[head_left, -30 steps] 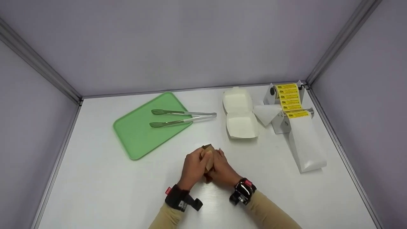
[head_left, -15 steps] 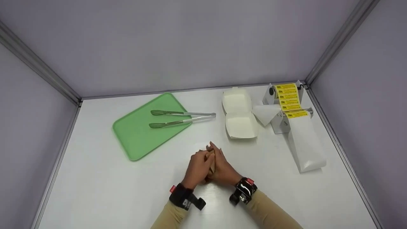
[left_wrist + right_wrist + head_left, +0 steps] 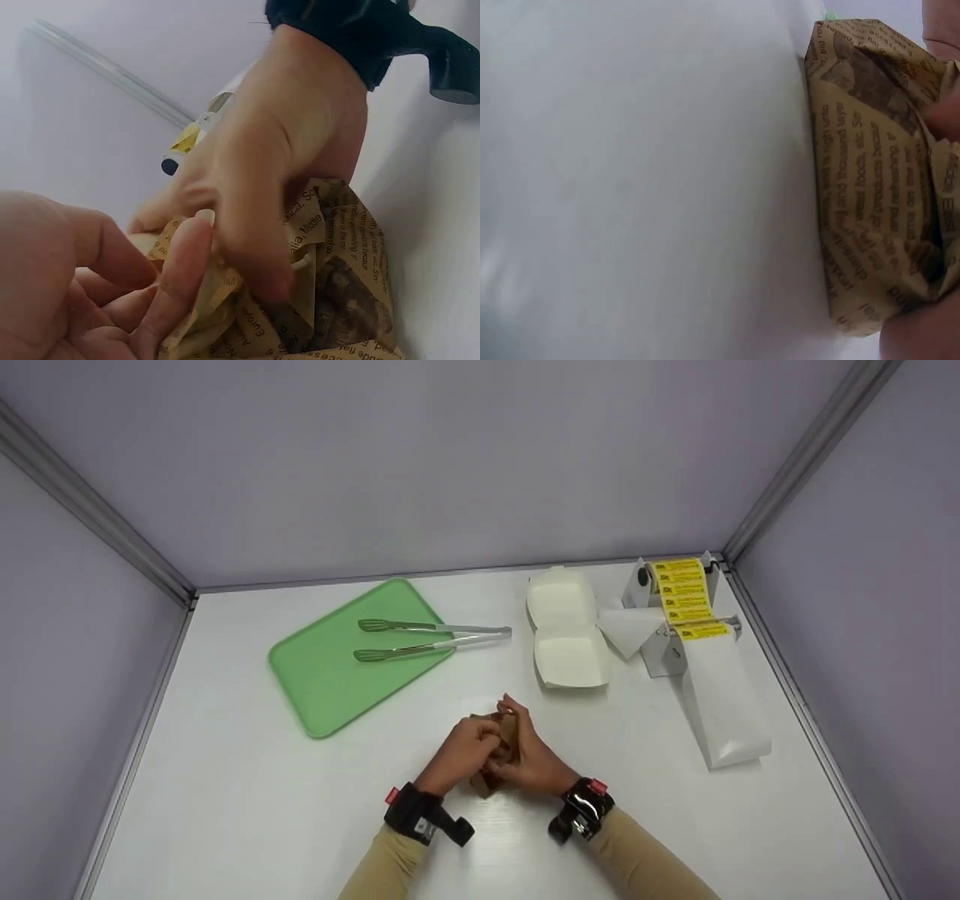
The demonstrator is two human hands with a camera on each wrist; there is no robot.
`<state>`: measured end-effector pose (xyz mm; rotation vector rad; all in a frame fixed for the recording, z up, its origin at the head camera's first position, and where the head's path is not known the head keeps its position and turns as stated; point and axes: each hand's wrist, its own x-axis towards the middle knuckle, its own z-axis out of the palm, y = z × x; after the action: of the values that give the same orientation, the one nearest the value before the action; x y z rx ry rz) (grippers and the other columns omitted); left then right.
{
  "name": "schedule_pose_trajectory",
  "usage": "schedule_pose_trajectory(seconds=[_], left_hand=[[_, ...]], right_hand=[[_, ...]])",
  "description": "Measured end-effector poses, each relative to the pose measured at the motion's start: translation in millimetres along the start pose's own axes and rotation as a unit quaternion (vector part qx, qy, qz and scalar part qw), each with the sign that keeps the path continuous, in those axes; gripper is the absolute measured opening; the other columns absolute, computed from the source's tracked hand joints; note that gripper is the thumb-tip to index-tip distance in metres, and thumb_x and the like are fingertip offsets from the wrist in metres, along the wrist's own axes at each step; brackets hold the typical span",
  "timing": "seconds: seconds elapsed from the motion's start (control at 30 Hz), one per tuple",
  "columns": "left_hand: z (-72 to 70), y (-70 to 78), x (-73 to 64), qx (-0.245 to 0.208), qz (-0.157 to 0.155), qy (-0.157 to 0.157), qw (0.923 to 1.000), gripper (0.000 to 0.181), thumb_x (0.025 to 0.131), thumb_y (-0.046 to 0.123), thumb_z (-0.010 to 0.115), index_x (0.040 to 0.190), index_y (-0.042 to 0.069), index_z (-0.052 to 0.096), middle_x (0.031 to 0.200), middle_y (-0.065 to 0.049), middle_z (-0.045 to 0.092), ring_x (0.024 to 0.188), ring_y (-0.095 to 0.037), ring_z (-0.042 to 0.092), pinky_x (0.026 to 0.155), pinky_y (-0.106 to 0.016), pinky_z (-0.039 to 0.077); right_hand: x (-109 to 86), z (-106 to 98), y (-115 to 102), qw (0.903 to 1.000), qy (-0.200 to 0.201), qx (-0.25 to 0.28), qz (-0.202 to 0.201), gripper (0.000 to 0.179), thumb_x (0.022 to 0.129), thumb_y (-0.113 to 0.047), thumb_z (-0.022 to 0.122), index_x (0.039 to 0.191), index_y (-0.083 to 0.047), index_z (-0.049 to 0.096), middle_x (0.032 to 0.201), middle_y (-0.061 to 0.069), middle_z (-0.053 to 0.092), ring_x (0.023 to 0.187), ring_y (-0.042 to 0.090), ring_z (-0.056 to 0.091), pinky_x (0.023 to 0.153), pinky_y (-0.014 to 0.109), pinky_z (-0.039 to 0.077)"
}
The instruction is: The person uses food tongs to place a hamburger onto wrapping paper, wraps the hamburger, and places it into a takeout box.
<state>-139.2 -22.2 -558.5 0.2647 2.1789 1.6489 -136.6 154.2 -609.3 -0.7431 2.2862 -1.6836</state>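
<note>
A brown printed paper wrap (image 3: 509, 727), folded into a small bundle, stands between the two hands low in the middle of the head view. Its newspaper-style lettering shows on the crumpled wrap (image 3: 352, 292) in the left wrist view and on the wrap (image 3: 866, 180) in the right wrist view. Whatever it encloses is hidden. From the left side, my left hand (image 3: 461, 754) pinches the paper near its top with curled fingers. My right hand (image 3: 540, 761) holds the bundle's right side, thumb across its near face.
Metal tongs (image 3: 472, 639) lie partly on a green tray (image 3: 330, 682) at left. An open white clamshell box (image 3: 572, 660) sits behind the hands. Farther right stands a label dispenser (image 3: 664, 652) with yellow labels (image 3: 684, 590) and a trailing white strip (image 3: 724, 705).
The hands closed in around the wrap, then parted slightly. The left fingers now reach over its top, and more brown paper shows below them. Tray, tongs, box and dispenser stay put.
</note>
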Motion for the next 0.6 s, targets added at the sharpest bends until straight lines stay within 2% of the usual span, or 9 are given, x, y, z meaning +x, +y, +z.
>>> schedule_pose_trajectory(seconds=[0.07, 0.13, 0.2, 0.27, 0.37, 0.47, 0.6], left_hand=[[0.4, -2.3, 0.9, 0.007, 0.007, -0.007, 0.9999, 0.02, 0.093, 0.001, 0.053, 0.084, -0.002, 0.07, 0.095, -0.011, 0.067, 0.066, -0.008, 0.063, 0.059, -0.022, 0.055], [1.5, -3.7, 1.0, 0.029, 0.021, -0.006, 0.9994, 0.018, 0.095, 0.002, 0.057, 0.091, 0.001, 0.075, 0.099, -0.01, 0.069, 0.068, -0.007, 0.064, 0.058, -0.022, 0.055], [3.6, -4.3, 1.1, 0.059, 0.042, 0.0, 0.9974, 0.018, 0.092, 0.0, 0.06, 0.096, 0.006, 0.077, 0.096, -0.006, 0.07, 0.07, -0.005, 0.061, 0.059, -0.019, 0.052], [6.4, -4.0, 1.4, 0.085, 0.061, 0.01, 0.9944, 0.022, 0.088, -0.003, 0.064, 0.1, 0.01, 0.078, 0.096, -0.001, 0.069, 0.072, -0.004, 0.059, 0.061, -0.017, 0.05], [10.8, -3.1, 1.5, 0.114, 0.082, 0.026, 0.9898, 0.025, 0.082, -0.006, 0.067, 0.098, 0.009, 0.078, 0.089, 0.0, 0.07, 0.072, -0.005, 0.059, 0.062, -0.017, 0.05], [15.3, -1.4, 1.4, 0.128, 0.091, 0.039, 0.9869, 0.019, 0.085, -0.001, 0.072, 0.1, 0.008, 0.08, 0.093, -0.002, 0.076, 0.078, -0.006, 0.067, 0.067, -0.017, 0.055], [18.7, 0.4, 1.3, 0.12, 0.08, 0.042, 0.9887, 0.015, 0.089, 0.006, 0.075, 0.103, 0.004, 0.078, 0.095, -0.008, 0.078, 0.084, -0.014, 0.074, 0.07, -0.018, 0.058]], right_hand=[[-0.9, -3, -2, 0.999, -0.001, 0.042, 0.012, 0.076, 0.088, -0.001, 0.056, 0.153, -0.003, 0.016, 0.166, 0.029, 0.011, 0.155, 0.041, 0.016, 0.123, 0.064, 0.015], [-0.7, -5, -5, 0.9957, 0.009, 0.086, 0.036, 0.066, 0.093, -0.001, 0.05, 0.152, -0.004, 0.021, 0.168, 0.025, 0.008, 0.157, 0.038, 0.007, 0.124, 0.063, 0.008], [1.3, -7, -8, 0.9906, 0.035, 0.12, 0.057, 0.053, 0.101, -0.008, 0.05, 0.149, -0.004, 0.028, 0.168, 0.024, 0.014, 0.158, 0.036, 0.01, 0.126, 0.06, 0.009], [3.9, -8, -10, 0.9855, 0.07, 0.137, 0.072, 0.049, 0.102, -0.017, 0.058, 0.144, -0.002, 0.037, 0.165, 0.023, 0.023, 0.156, 0.034, 0.019, 0.126, 0.056, 0.013], [6.4, -9, -13, 0.9836, 0.121, 0.118, 0.064, 0.038, 0.099, -0.014, 0.065, 0.129, 0.001, 0.049, 0.157, 0.027, 0.035, 0.151, 0.035, 0.033, 0.126, 0.054, 0.02], [5.5, -11, -14, 0.9861, 0.151, 0.05, 0.049, 0.023, 0.095, 0.001, 0.065, 0.116, 0.0, 0.057, 0.148, 0.029, 0.044, 0.145, 0.037, 0.041, 0.123, 0.055, 0.027], [-0.6, -16, -13, 0.9876, 0.147, -0.037, 0.042, 0.037, 0.088, 0.012, 0.058, 0.123, 0.0, 0.058, 0.143, 0.027, 0.05, 0.141, 0.037, 0.045, 0.117, 0.057, 0.038]])
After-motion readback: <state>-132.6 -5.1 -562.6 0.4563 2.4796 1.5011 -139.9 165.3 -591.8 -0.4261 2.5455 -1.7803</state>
